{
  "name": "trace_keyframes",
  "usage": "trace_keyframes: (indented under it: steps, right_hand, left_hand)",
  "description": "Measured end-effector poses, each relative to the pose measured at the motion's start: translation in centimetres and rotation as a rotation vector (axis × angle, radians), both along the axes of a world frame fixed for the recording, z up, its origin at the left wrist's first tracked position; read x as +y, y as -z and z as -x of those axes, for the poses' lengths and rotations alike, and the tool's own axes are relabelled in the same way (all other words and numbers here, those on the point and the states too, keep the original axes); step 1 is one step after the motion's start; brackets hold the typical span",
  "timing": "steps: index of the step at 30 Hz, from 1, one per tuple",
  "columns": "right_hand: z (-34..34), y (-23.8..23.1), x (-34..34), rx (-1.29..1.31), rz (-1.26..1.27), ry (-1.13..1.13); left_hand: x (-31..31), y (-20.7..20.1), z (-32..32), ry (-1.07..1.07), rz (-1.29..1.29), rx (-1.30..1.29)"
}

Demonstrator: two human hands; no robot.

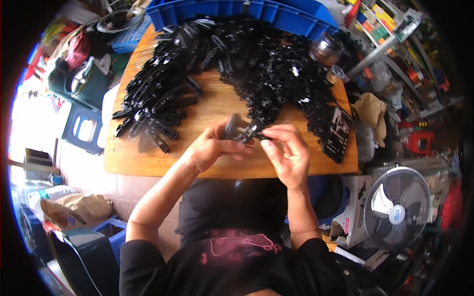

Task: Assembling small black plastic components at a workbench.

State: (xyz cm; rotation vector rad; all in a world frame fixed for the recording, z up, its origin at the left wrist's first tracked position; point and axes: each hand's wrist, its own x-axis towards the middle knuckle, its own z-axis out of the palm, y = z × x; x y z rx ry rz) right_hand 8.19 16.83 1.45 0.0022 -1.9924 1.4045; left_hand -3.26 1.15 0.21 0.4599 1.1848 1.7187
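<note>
Over the near edge of the wooden table [212, 106], my left hand [210, 147] is closed around a black plastic part [243, 135]. This part looks elongated with a lighter, shiny spot; its exact kind is blurred. My right hand [290, 155] pinches at the right end of it, thumb and forefinger together; whether a separate small piece sits between them cannot be made out. On the left of the table lies a heap of long black plastic parts [163, 101]. To the right, a pile of small black pieces [276, 74] reaches down close to my fingers.
A blue plastic crate [291, 17] stands along the far edge. A phone [338, 133] lies at the table's right edge, with a clear round container [327, 48] farther back. Beside the table are a fan [396, 213], a stool [83, 127] and cluttered shelves [395, 59].
</note>
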Motion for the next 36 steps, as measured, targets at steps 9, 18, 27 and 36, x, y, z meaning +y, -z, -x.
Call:
trace_keyframes:
  steps: [9, 18, 27, 36]
  right_hand:
    - [0.2, 0.0, -0.2, -0.035, -0.012, -0.070]
    - [0.2, 1.3, -1.1, -0.129, 0.519, -0.077]
    - [1.0, 2.2, -2.1, -0.116, 0.680, -0.157]
    - [1.7, 2.8, -3.8, -0.043, -0.010, 0.117]
  left_hand:
    - [0.2, 1.0, -1.4, -0.075, -0.126, -0.149]
    - [1.3, 2.3, -3.0, -0.407, -0.118, 0.141]
    - [2.0, 2.2, -3.9, -0.593, -0.169, 0.342]
    - [2.1, 3.0, -4.2, -0.724, -0.229, 0.189]
